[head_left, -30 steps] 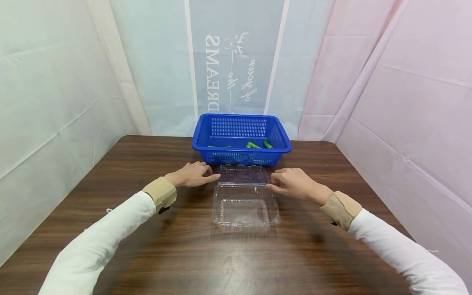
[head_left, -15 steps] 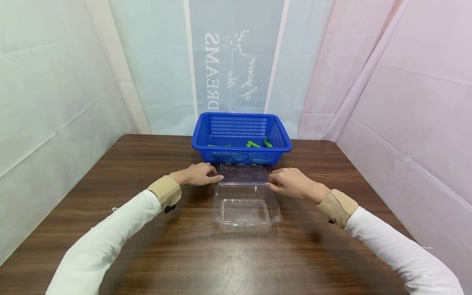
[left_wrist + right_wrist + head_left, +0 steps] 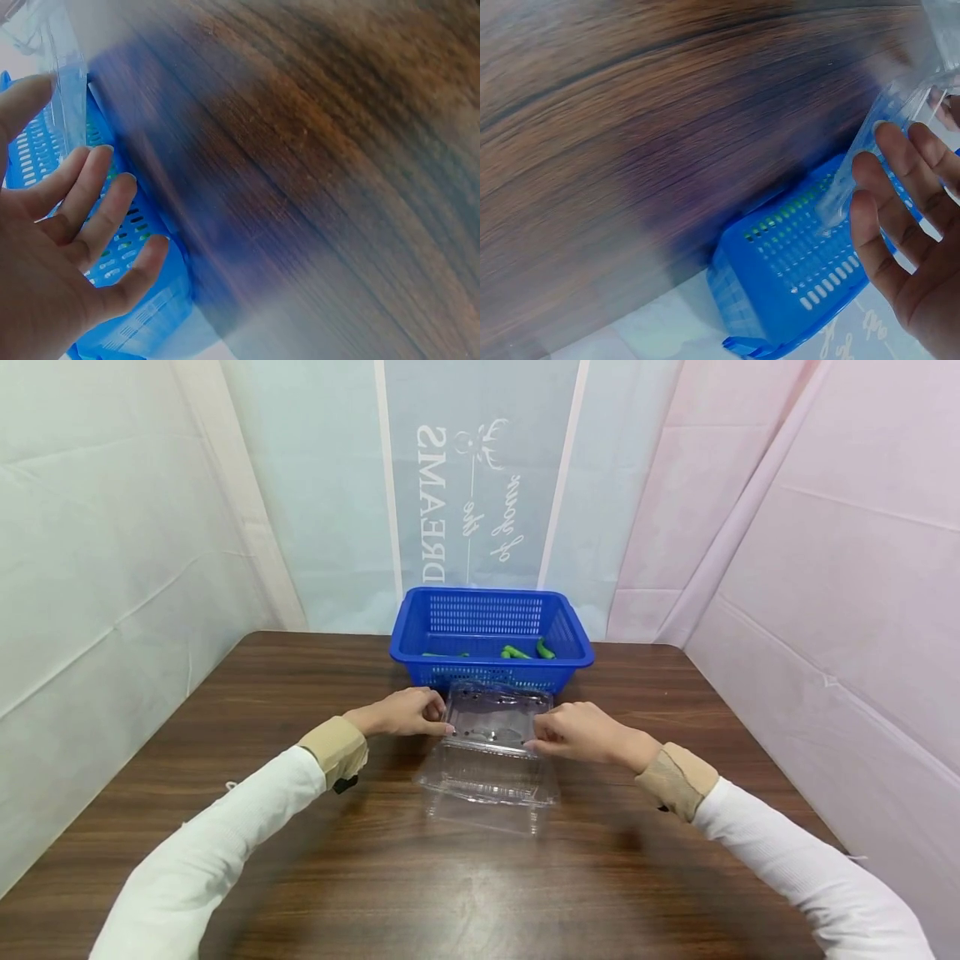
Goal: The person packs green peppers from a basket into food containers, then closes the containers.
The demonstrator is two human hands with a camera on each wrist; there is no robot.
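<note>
A clear plastic clamshell container [image 3: 491, 718] hangs unfolded between both hands, just in front of the blue basket. Its far half, dotted with small holes, tilts up against the basket's front in the head view, while the near half slopes down over the table. My left hand [image 3: 408, 712] pinches the left edge near the fold. At the opposite edge, my right hand [image 3: 581, 731] does the same with thumb and fingers. The left wrist view shows the container's edge [image 3: 71, 97] between thumb and fingertips. Fingers of the right hand [image 3: 915, 202] lie along the plastic in the right wrist view.
The blue slotted basket [image 3: 487, 663] stands at the table's back. Inside are several green peppers [image 3: 545, 649], partly hidden by its front wall. The dark wooden table [image 3: 300, 860] reaches toward me, with pale curtains [image 3: 840, 568] on three sides.
The container has come up from the table and tilted, its far half rising against the basket. My left hand has shifted slightly right, my right hand slightly left.
</note>
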